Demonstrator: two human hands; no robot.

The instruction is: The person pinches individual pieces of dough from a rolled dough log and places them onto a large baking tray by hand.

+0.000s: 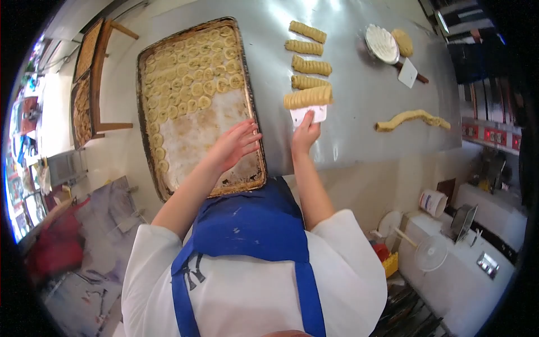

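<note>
My right hand point(306, 136) grips a white dough scraper point(318, 114) at the near side of the metal table. A sliced dough roll point(307, 98) rests across the scraper's far end. Just beyond it lie several more sliced dough rolls point(312, 65) in a column. My left hand point(234, 146) is held over the right part of a large baking tray point(196, 140), fingers stretched out and holding nothing. Rows of round dough slices point(191, 73) cover the tray's far part and run down its left edge. Its near right part shows bare, browned surface.
An uncut dough rope point(412, 117) lies at the table's right. Farther back are a bowl of white flour point(382, 43), a round dough piece point(402, 42) and another white scraper point(407, 73) on a dark-handled tool. Filled trays point(84, 106) stand on a wooden rack at left.
</note>
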